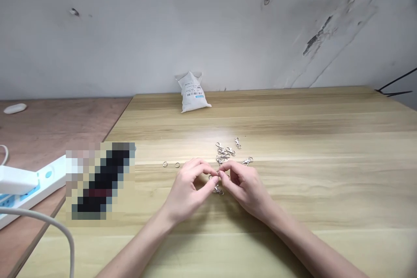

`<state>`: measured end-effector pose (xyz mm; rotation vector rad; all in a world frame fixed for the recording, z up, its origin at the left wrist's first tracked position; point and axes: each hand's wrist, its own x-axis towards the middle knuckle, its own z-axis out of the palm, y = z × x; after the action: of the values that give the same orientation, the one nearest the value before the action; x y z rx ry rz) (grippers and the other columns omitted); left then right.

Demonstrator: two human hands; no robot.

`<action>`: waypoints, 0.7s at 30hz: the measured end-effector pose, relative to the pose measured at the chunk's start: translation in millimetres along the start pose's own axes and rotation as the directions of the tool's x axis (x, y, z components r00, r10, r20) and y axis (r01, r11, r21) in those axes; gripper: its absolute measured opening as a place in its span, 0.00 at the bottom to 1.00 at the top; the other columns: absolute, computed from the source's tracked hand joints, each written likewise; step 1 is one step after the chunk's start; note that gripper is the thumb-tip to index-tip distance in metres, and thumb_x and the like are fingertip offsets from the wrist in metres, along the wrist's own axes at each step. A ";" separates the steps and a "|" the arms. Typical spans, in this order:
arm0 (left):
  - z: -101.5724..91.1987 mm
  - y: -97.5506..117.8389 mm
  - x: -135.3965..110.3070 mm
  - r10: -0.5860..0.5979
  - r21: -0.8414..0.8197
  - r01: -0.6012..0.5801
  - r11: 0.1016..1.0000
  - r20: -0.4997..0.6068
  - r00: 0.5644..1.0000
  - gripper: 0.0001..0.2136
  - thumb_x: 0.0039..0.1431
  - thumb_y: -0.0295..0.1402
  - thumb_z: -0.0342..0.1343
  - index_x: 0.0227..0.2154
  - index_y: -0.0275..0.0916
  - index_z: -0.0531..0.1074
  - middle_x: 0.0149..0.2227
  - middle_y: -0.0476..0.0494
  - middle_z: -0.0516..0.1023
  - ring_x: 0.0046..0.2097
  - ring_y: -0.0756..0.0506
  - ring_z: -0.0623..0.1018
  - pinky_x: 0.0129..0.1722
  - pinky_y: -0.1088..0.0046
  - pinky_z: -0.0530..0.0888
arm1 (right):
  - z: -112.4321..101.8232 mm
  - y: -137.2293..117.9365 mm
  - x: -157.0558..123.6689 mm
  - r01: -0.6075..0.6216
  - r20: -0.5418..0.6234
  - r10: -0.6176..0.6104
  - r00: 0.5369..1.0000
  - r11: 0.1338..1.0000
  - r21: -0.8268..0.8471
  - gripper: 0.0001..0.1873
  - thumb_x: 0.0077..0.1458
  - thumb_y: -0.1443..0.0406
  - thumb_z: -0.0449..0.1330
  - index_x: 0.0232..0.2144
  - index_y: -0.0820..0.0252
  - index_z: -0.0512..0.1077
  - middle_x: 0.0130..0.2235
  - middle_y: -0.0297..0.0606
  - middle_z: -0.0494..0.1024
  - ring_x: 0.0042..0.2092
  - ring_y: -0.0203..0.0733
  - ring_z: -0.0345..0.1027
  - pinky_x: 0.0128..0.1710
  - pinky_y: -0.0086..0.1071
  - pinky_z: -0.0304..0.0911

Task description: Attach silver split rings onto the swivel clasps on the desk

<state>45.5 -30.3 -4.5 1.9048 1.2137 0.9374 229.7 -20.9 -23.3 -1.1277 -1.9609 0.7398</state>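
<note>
from far off, i see my left hand (187, 186) and right hand (246, 189) pinched together on a tiny silver bit (217, 173), held tight so it stays put. silver lobster clasps (224, 153) lie at twelve o'clock, two split rings (171, 164) at ten, on the wood table (325, 117).
</note>
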 end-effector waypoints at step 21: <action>-5.1 5.2 2.8 -0.121 -0.161 0.131 0.978 0.070 0.990 0.07 0.61 0.32 0.55 0.28 0.39 0.71 0.32 0.48 0.75 0.35 0.49 0.74 0.37 0.71 0.71 | -6.8 -6.5 2.4 -0.139 0.149 0.102 0.984 0.955 0.261 0.11 0.64 0.61 0.52 0.32 0.59 0.70 0.27 0.32 0.67 0.28 0.34 0.58 0.28 0.28 0.56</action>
<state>44.4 -28.6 3.0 1.6937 1.1702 0.8788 231.5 -20.8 -13.8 -1.0602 -1.8407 1.1384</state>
